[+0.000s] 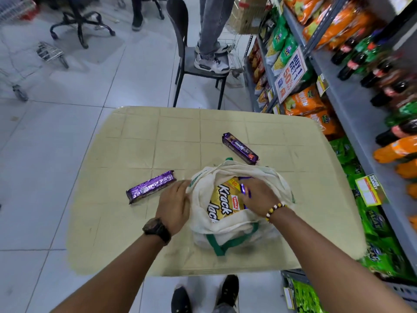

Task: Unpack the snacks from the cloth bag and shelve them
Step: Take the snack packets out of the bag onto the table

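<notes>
The cloth bag (230, 227) sits slumped on the near half of the beige table (158, 136), mouth up. The left hand (174, 199) curls its fingers onto the left rim and holds the mouth apart. The right hand (257, 195) is inside the mouth, fingers closed round a purple pack (244, 190) beside the yellow cracker pack (223, 205). Risk 1: the bag is soft and unsupported, so if the rim is released during the lift, the cloth is likely to rise with the pack or fold over the mouth. Risk 2: the wrapper is glossy foil and only one end appears held, so the pack may slip from the fingers. Risk 3: the yellow cracker pack touches the gripped pack and may be dragged up with it. Risk 4: the far purple roll (240, 148) lies just beside the bag's back rim, and a shift of the bag could push it across the table. The left purple roll (151, 189) lies near the left hand, apart from the bag. Not determinable: the right fingertips and most of the gripped pack, covered by the hand; the contents under the yellow pack; and which level of the shelving (354, 114) at right takes these snacks, as that side is blurred. Beyond the table, a person's shoes (212, 62) stand on a chair (179, 23); the frame cuts off the body.
</notes>
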